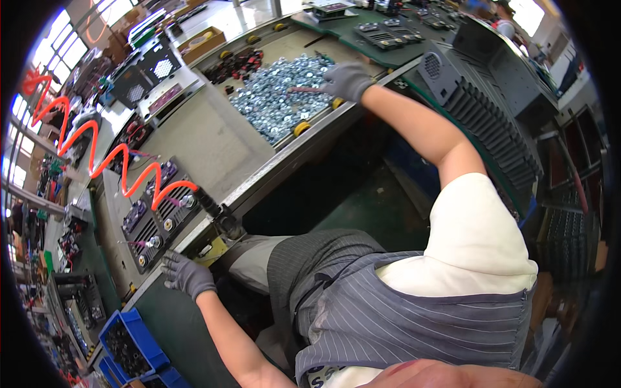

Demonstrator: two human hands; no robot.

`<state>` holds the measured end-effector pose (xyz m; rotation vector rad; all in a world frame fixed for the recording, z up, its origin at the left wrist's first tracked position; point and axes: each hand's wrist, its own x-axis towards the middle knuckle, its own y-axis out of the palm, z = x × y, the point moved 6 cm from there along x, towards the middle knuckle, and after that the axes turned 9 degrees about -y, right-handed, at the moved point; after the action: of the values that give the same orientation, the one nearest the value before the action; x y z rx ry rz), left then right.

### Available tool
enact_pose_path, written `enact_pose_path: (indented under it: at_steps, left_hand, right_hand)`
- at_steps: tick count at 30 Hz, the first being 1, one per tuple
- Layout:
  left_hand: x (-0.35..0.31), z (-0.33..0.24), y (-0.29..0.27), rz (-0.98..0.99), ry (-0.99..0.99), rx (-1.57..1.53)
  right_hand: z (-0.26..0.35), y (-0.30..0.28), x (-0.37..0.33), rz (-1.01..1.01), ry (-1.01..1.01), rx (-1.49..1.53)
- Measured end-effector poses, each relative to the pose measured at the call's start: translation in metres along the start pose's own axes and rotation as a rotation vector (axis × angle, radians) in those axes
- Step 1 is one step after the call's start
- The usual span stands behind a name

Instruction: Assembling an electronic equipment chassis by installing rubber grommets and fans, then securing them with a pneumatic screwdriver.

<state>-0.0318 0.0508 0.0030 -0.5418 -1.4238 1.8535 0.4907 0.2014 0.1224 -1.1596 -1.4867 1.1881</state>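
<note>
My right hand (348,82), in a grey glove, reaches over a large pile of shiny metal washer-like parts (278,103). Its fingers are closed on a thin reddish-brown rod (305,90), which points left across the pile. My left hand (187,275), also gloved in grey, lies with fingers extended on the bench's metal edge. Just beyond it sits a dark slotted panel (143,258) with metal posts and small modules. A black air tool (220,216) on a coiled orange hose (123,152) rests at the edge between my hands.
Blue bins (132,343) of small black parts stand at the lower left. Stacked dark finned housings (482,123) fill the right side. Black and red parts (236,64) lie beyond the pile, and a cardboard box (200,44) stands at the back. Yellow rollers (301,129) line the bench edge.
</note>
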Motion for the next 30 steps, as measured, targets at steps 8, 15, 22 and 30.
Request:
enact_pose_path:
  at_steps: [8,15,22,30]
  left_hand:
    - [-0.014,0.001,-0.005,-0.057,0.034,0.022]
    - [-0.016,0.003,-0.008,-0.088,0.041,0.023]
    - [-0.022,0.001,-0.009,-0.070,0.042,0.011]
    - [-0.018,0.004,-0.007,-0.071,0.058,0.018]
  right_hand:
    - [-0.304,-0.118,-0.208,-0.127,0.915,-0.559]
    - [-0.376,-0.140,-0.336,-0.177,1.361,-0.367]
    - [-0.366,-0.150,-0.322,-0.048,1.255,-0.608]
    - [-0.421,-0.157,-0.325,0.103,1.134,-0.323]
